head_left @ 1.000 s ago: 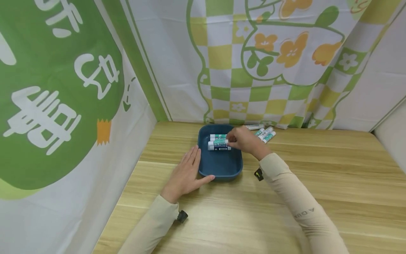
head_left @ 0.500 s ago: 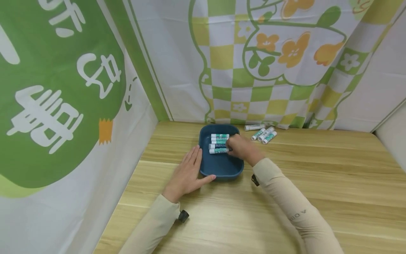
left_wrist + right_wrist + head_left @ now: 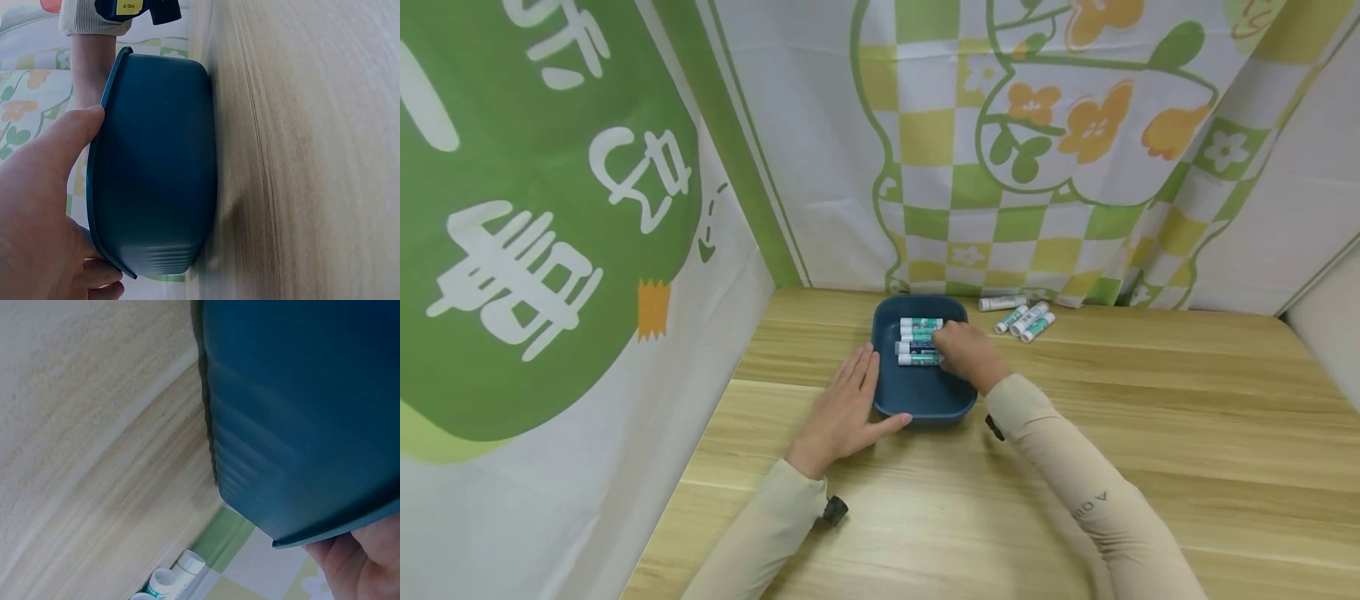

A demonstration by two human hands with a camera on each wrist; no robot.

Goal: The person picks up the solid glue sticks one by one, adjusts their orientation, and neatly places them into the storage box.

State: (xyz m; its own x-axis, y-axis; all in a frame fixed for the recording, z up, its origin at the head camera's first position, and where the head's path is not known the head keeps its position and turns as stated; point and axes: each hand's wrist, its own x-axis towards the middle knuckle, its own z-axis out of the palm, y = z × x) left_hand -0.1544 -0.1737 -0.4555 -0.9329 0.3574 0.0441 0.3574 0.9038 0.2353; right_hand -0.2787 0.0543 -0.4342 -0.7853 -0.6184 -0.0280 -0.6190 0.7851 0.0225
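A dark blue plastic box (image 3: 936, 408) stands on the table with several glue sticks (image 3: 919, 323) lying in a row inside. White caps and green labels mark most of them; one label is navy. My right hand (image 3: 972, 354) reaches over the right rim, its curled fingers holding the right end of the frontmost glue stick (image 3: 916, 360); the fingertips are hidden from the head camera. My left hand (image 3: 838, 421) lies against the left side with fingers straight and the thumb along the front rim. In the left wrist view the thumb (image 3: 84, 125) touches the box's rim.
Several more glue sticks lie behind and right of the box, one (image 3: 1002, 302) apart from a small cluster (image 3: 1030, 320). A patterned cloth (image 3: 970, 225) hangs along the table's back edge, and another cloth (image 3: 730, 333) borders the left. The wooden table (image 3: 1150, 417) extends right.
My right hand has lowered a glue stick from above the row to the front of it and moved slightly left and toward me. The left hand stays at the box.
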